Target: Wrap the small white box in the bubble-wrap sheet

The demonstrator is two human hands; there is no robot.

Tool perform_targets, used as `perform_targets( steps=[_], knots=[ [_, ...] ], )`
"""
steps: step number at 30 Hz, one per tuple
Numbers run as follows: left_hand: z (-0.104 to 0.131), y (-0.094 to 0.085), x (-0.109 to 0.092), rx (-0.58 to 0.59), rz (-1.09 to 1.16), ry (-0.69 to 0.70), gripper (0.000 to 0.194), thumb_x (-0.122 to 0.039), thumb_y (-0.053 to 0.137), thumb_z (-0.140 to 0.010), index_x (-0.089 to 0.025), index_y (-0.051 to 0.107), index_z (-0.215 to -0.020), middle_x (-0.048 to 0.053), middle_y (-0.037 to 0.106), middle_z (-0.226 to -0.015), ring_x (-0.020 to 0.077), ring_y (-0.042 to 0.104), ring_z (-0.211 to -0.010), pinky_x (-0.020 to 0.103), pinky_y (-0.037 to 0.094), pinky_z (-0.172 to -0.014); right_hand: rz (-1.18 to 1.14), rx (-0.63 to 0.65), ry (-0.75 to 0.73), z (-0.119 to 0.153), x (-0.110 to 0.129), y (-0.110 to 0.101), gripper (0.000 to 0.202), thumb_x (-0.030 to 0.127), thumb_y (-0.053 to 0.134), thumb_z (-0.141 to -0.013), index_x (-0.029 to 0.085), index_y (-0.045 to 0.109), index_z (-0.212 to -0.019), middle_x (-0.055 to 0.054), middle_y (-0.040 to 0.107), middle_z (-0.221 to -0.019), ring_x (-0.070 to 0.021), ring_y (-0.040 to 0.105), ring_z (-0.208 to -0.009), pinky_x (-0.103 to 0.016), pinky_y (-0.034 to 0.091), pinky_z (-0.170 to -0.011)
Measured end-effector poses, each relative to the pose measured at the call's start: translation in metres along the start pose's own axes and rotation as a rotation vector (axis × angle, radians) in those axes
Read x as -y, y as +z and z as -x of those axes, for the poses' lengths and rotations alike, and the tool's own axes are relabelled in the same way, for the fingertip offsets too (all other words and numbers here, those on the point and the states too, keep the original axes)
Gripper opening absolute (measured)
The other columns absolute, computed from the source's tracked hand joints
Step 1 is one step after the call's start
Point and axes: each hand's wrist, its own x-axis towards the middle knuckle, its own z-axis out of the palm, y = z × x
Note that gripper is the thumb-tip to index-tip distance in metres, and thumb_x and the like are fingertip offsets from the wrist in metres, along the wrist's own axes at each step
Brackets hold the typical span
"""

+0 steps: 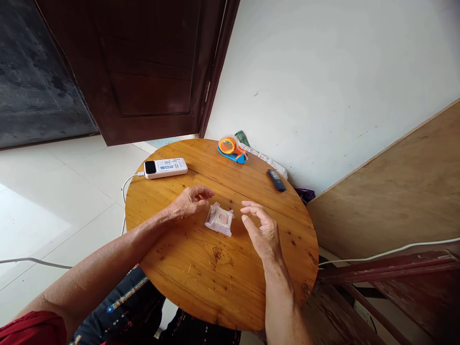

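Plastic-wrapped packet point(219, 220) rests on wooden desk point(194, 273) between your left hand point(189, 201) and right hand point(265, 233), fingers point(259, 211) of each curved and parted, clear of packet.

1. A round wooden table point(201, 297) with dark knots and a long seam between its boards.
2. Near its middle, a small package point(219, 219) in clear bubble wrap.
3. Toward the far left edge, a white power bank point(167, 168) with a black screen, a white cable point(141, 174) plugged into its end.
4. At the far edge, an orange-and-blue tape dispenser point(233, 149).
5. Toward the far right edge, a dark, long object point(276, 180), blurred over.
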Motion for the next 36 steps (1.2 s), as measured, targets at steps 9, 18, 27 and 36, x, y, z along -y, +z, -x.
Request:
perform_targets(
  steps=[9, 18, 27, 36],
  knots=[
    [0.006, 0.006, -0.005, 0.192, 0.091, -0.057, 0.066, -0.019, 0.059, -0.070, -0.012, 0.053, -0.136, 0.015, 0.064, -0.126, 0.0257, 0.062, -0.107, 0.040, 0.051, -0.093, 0.017, 0.273, -0.074, 0.005, 0.013, 0.000, 0.027, 0.020, 0.064, -0.079, 0.027, 0.068, -0.105, -0.007, 0.058, -0.139, -0.0275, 0.053, -0.130, -0.048, 0.039, -0.112],
    [0.008, 0.010, -0.007, 0.236, 0.156, -0.077, 0.066, -0.018, 0.058, -0.069, -0.013, 0.052, -0.135, 0.010, 0.063, -0.115, 0.0201, 0.063, -0.095, 0.035, 0.052, -0.085, 0.057, 0.281, -0.117, 0.008, 0.013, 0.010, 0.022, 0.019, 0.064, -0.082, 0.027, 0.066, -0.103, -0.008, 0.059, -0.136, -0.0275, 0.054, -0.128, -0.048, 0.041, -0.109],
    [0.008, 0.012, -0.005, 0.238, 0.179, -0.082, 0.063, -0.017, 0.060, -0.069, -0.015, 0.055, -0.131, 0.010, 0.064, -0.116, 0.0198, 0.062, -0.093, 0.033, 0.053, -0.082, 0.075, 0.082, -0.165, 0.009, 0.014, 0.018, 0.014, 0.026, 0.046, -0.097, 0.026, 0.057, -0.088, -0.009, 0.067, -0.117, -0.0252, 0.060, -0.114, -0.045, 0.045, -0.098],
    [0.008, 0.013, -0.007, 0.284, 0.201, -0.067, 0.057, -0.026, 0.068, -0.076, -0.014, 0.054, -0.130, 0.009, 0.067, -0.110, 0.0217, 0.063, -0.096, 0.033, 0.052, -0.083, -0.018, 0.060, -0.069, 0.009, 0.018, 0.014, 0.015, 0.031, 0.044, -0.098, 0.024, 0.054, -0.089, -0.010, 0.065, -0.117, -0.0249, 0.059, -0.114, -0.041, 0.044, -0.098]
  ],
)
